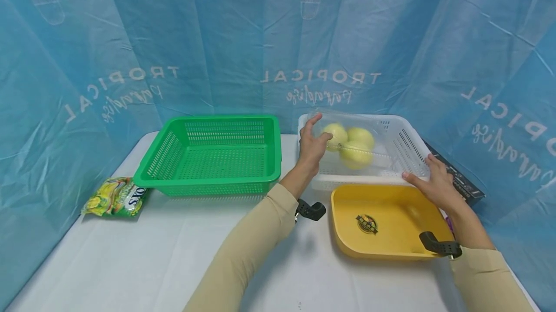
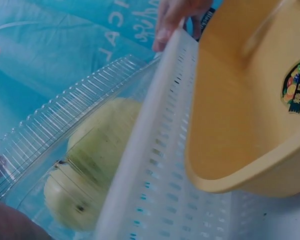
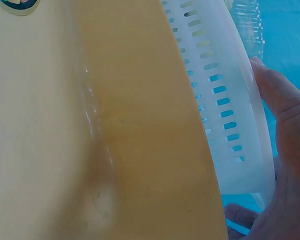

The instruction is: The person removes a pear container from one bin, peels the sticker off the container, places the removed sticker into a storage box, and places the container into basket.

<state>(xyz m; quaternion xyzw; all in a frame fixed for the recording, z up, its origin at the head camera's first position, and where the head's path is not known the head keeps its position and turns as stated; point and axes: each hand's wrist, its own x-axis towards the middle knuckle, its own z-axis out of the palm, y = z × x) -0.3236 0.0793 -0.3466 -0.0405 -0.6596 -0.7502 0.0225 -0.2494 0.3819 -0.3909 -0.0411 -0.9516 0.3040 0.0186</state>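
My left hand [image 1: 313,147] grips the left end of a clear plastic clamshell box [image 1: 382,160], its thumb and fingers spread across that end. Pale yellow-green round fruits [image 1: 357,155] show through the clear plastic, three in the head view. The box sits in a white slotted plastic basket [image 1: 406,141], and its ribbed edge [image 2: 65,107] shows in the left wrist view. At the basket's near right corner, my right hand [image 1: 438,184] holds the rim, with the thumb [image 3: 270,85] on the near side and fingers round the outside.
A yellow plastic basin [image 1: 391,206] with a round label stands right in front of the white basket. Left of them is a green slotted basket [image 1: 221,162], with a bright snack packet [image 1: 117,198] beside it. A black box [image 1: 460,177] lies behind the right hand.
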